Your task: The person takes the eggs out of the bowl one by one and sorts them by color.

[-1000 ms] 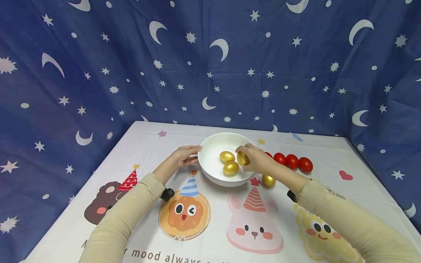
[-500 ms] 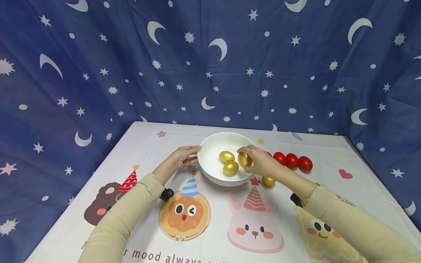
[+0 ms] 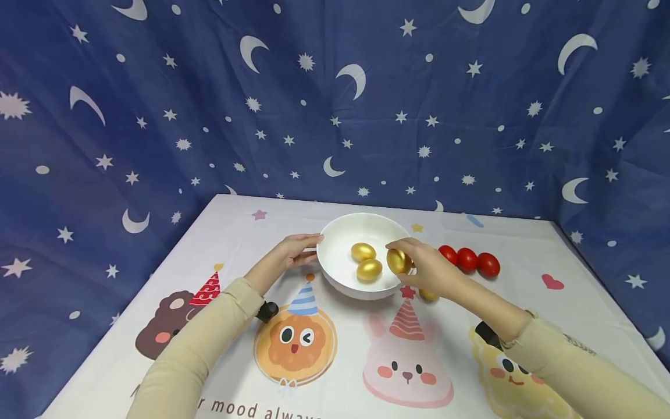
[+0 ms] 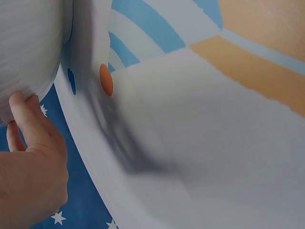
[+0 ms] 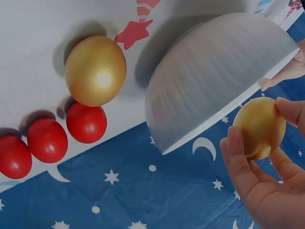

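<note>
A white bowl point(image 3: 340, 279) stands on the table, with two golden eggs, one at the back point(image 3: 363, 252) and one nearer point(image 3: 369, 270), lying inside. My left hand point(image 3: 293, 249) holds the bowl's left side; in the left wrist view its fingertips point(image 4: 18, 98) press the outer wall near the rim. At the bowl's right rim my right hand point(image 3: 431, 267) pinches another golden egg point(image 3: 399, 262) between thumb and fingers. The right wrist view shows this egg point(image 5: 261, 128) raised beside the rim.
One golden egg point(image 5: 95, 71) lies on the table right of the bowl, mostly hidden by my right hand in the head view. Beyond it, red eggs point(image 3: 467, 260) lie in a row. A dark blue curtain point(image 3: 293, 87) hangs behind the table's far edge.
My right hand has moved right with its golden egg, from over the bowl's inside to its right rim. My left hand has stayed at the bowl.
</note>
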The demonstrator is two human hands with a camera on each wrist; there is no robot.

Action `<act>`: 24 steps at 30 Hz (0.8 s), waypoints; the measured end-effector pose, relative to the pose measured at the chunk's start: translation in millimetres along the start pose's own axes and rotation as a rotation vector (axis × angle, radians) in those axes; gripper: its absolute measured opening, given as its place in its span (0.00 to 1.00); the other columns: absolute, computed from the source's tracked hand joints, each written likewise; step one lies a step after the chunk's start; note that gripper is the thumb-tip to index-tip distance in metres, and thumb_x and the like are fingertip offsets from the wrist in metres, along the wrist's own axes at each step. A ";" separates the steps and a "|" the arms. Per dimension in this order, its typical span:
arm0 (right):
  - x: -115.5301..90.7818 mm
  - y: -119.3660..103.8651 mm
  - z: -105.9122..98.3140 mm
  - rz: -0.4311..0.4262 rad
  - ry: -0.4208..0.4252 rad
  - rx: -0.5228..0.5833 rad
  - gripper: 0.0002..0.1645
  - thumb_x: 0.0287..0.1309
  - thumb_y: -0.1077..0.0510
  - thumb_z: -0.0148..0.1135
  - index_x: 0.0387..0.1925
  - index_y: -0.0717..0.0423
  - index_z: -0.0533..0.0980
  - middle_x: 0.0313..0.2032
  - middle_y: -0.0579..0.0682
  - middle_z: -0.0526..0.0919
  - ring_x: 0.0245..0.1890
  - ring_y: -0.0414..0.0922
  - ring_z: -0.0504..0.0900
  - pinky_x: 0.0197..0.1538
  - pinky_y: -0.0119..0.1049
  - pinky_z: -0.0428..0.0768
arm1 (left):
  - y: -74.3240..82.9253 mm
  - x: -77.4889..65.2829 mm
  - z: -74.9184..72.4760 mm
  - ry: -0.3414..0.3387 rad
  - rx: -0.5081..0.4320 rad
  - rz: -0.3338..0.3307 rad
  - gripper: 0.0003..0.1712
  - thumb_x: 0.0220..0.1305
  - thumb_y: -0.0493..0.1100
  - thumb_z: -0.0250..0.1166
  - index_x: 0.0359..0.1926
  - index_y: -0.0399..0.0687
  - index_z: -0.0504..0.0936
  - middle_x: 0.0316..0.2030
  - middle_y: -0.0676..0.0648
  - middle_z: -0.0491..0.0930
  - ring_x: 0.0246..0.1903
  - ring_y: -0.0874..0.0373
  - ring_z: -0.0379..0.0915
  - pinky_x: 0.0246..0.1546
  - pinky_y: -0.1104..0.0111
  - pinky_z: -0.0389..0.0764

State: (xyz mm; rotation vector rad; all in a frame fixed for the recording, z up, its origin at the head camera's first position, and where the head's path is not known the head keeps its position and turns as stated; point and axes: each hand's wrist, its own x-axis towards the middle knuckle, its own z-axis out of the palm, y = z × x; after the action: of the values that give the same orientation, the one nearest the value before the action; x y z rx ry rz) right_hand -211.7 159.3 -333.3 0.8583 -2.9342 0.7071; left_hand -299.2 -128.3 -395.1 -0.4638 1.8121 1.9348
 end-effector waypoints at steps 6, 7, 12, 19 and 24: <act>-10.4 0.0 -3.8 0.015 0.020 -0.009 0.34 0.43 0.66 0.73 0.55 0.60 0.73 0.53 0.60 0.77 0.46 0.53 0.78 0.42 0.40 0.88 | 0.0 4.1 1.5 -0.002 -0.007 0.010 0.28 0.64 0.43 0.62 0.64 0.45 0.69 0.61 0.39 0.69 0.35 0.61 0.76 0.38 0.78 0.85; -12.2 0.0 -4.3 0.013 0.022 -0.008 0.34 0.42 0.67 0.73 0.55 0.60 0.73 0.52 0.60 0.77 0.47 0.54 0.78 0.43 0.41 0.88 | -0.3 4.3 1.3 0.001 -0.002 0.007 0.28 0.64 0.43 0.62 0.64 0.45 0.70 0.61 0.39 0.69 0.35 0.61 0.76 0.38 0.79 0.85; -21.6 0.7 -5.9 0.022 0.041 -0.025 0.34 0.42 0.67 0.73 0.54 0.60 0.73 0.52 0.61 0.77 0.50 0.57 0.78 0.44 0.44 0.88 | -1.8 3.0 0.0 0.003 0.005 0.002 0.27 0.64 0.44 0.62 0.64 0.46 0.70 0.61 0.39 0.69 0.34 0.61 0.76 0.38 0.79 0.85; -33.3 6.4 -9.4 0.029 0.040 -0.025 0.33 0.43 0.66 0.72 0.54 0.61 0.73 0.51 0.62 0.77 0.48 0.57 0.78 0.42 0.44 0.88 | -3.4 0.2 -1.3 0.006 -0.004 -0.002 0.27 0.60 0.45 0.67 0.60 0.48 0.74 0.57 0.42 0.73 0.44 0.58 0.78 0.46 0.76 0.84; -41.1 11.0 -11.7 0.028 0.052 -0.030 0.33 0.41 0.66 0.74 0.54 0.60 0.73 0.48 0.59 0.78 0.44 0.52 0.78 0.38 0.40 0.89 | -2.1 2.9 -0.3 0.019 0.003 -0.010 0.27 0.63 0.45 0.64 0.62 0.48 0.72 0.60 0.41 0.71 0.38 0.60 0.78 0.42 0.77 0.85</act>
State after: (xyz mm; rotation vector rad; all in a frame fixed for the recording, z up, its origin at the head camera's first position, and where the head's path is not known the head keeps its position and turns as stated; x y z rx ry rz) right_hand -183.8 193.5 -332.5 0.7861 -2.9088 0.6739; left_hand -300.6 -128.3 -398.4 -0.4903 1.8210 1.9271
